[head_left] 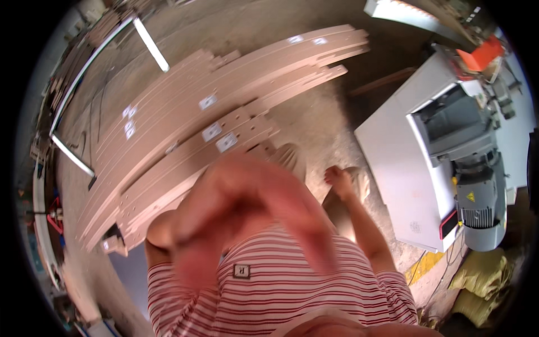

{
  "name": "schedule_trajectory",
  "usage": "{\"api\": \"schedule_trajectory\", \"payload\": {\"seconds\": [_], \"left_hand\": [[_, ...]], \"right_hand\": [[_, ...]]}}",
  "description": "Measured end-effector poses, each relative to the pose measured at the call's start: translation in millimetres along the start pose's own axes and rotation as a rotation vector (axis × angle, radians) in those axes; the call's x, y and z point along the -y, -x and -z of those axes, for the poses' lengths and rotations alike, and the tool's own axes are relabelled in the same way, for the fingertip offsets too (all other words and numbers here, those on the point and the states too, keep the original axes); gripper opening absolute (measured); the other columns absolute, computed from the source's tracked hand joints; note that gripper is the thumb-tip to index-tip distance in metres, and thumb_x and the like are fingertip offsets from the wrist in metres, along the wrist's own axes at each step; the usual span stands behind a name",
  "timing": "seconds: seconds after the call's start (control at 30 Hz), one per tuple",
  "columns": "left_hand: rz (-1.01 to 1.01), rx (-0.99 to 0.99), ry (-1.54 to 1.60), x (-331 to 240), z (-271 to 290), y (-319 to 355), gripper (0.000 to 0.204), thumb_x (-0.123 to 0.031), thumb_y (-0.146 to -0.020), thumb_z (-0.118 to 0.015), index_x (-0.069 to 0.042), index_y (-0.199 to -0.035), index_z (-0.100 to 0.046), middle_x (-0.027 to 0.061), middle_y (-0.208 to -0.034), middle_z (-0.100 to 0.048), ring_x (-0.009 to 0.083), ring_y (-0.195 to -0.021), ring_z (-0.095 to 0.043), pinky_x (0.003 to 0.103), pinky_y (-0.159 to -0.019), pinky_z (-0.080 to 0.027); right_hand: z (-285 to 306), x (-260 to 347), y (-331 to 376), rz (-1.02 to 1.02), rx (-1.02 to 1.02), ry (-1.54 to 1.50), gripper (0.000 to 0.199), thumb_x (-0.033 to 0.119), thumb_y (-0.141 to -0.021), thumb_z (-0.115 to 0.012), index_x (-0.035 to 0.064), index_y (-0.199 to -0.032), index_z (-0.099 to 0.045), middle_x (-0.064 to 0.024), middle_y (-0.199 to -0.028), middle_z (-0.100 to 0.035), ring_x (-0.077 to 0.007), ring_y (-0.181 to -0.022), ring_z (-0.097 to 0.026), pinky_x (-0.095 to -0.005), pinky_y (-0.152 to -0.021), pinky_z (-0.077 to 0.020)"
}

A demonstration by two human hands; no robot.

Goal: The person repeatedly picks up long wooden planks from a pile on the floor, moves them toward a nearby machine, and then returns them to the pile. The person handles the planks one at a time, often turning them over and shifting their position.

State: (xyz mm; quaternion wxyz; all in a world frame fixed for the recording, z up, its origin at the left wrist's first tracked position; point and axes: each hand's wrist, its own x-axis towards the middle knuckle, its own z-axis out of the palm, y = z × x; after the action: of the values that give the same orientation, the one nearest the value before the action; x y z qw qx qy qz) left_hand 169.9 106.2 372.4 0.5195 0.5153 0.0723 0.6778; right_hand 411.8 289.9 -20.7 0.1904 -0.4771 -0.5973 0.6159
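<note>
My left hand (pixel 252 185) is raised close to the camera and blurred. Its thumb and fingers curve downward, spread apart, with nothing visible between them. Lower down, beside my right knee, my right hand (pixel 340 183) hangs with its fingers loosely bent and no object showing in it. Beyond my left hand lie long brown boards (pixel 168 112) in overlapping layers, some with drilled holes. White labels (pixel 226 142) are stuck on several of them. Neither hand visibly touches the boards, and my left hand hides part of their near edge.
To the right stands a white machine cabinet (pixel 393 146) with a grey motor (pixel 477 208). A red-and-black phone-like object (pixel 449 225) sits at its edge. Yellowish sacks (pixel 483 275) lie below it. White bars (pixel 84 62) form an angled frame at the left.
</note>
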Motion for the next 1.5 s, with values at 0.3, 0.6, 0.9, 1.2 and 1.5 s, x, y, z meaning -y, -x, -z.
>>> {"api": "schedule_trajectory", "payload": {"seconds": [0.3,0.6,0.9,1.2,1.5], "left_hand": [[0.068,-0.229,0.079,-47.4,-109.3,-45.1,0.017,-0.029,-0.098,-0.051,-0.013,-0.094,-0.048,0.0071,-0.079,-0.057,0.0223,-0.073,-0.056,0.036,-0.069,-0.047],[0.167,-0.479,-0.061,-59.6,-137.3,-31.1,0.021,-0.019,-0.096,-0.054,-0.012,-0.078,-0.045,0.0013,-0.07,-0.05,0.0166,-0.065,-0.048,0.03,-0.061,-0.041],[-0.182,-0.284,-0.742,-30.3,-39.0,3.5,0.013,-0.015,-0.096,-0.054,-0.007,-0.087,-0.051,0.0026,-0.077,-0.054,0.0173,-0.069,-0.052,0.031,-0.062,-0.045],[-0.674,0.043,-1.358,-14.9,40.1,43.8,0.012,-0.012,-0.097,-0.053,-0.001,-0.1,-0.058,0.0052,-0.087,-0.061,0.0192,-0.075,-0.058,0.033,-0.065,-0.05],[0.217,0.295,-1.452,197.1,166.2,154.1,0.021,-0.011,-0.091,-0.059,-0.008,-0.113,-0.058,0.0141,-0.089,-0.062,0.0359,-0.081,-0.06,0.045,-0.067,-0.048]], "right_hand": [[-11.5,-0.1,12.5,0.213,-0.011,0.262,0.021,0.02,-0.096,-0.059,-0.0003,-0.1,-0.064,-0.0107,-0.084,-0.07,-0.0172,-0.075,-0.07,-0.0319,-0.069,-0.0559],[-21.3,-0.5,6.4,0.355,-0.049,0.46,0.019,0.021,-0.093,-0.056,0.003,-0.093,-0.062,-0.012,-0.074,-0.068,-0.0236,-0.069,-0.069,-0.0368,-0.066,-0.0545],[-20.3,0.2,10.0,0.358,-0.115,0.495,0.02,0.022,-0.093,-0.055,0.0031,-0.094,-0.063,-0.0125,-0.075,-0.069,-0.028,-0.071,-0.069,-0.039,-0.068,-0.0541],[-21.5,-5.1,5.5,0.351,-0.122,0.503,0.019,0.022,-0.094,-0.056,0.0037,-0.093,-0.063,-0.0116,-0.076,-0.068,-0.0237,-0.071,-0.07,-0.0365,-0.067,-0.0549],[23.7,32.3,12.4,0.446,-0.487,0.664,0.021,0.024,-0.089,-0.063,0.0069,-0.101,-0.066,-0.0141,-0.097,-0.069,-0.0334,-0.09,-0.066,-0.0441,-0.078,-0.052]]}}
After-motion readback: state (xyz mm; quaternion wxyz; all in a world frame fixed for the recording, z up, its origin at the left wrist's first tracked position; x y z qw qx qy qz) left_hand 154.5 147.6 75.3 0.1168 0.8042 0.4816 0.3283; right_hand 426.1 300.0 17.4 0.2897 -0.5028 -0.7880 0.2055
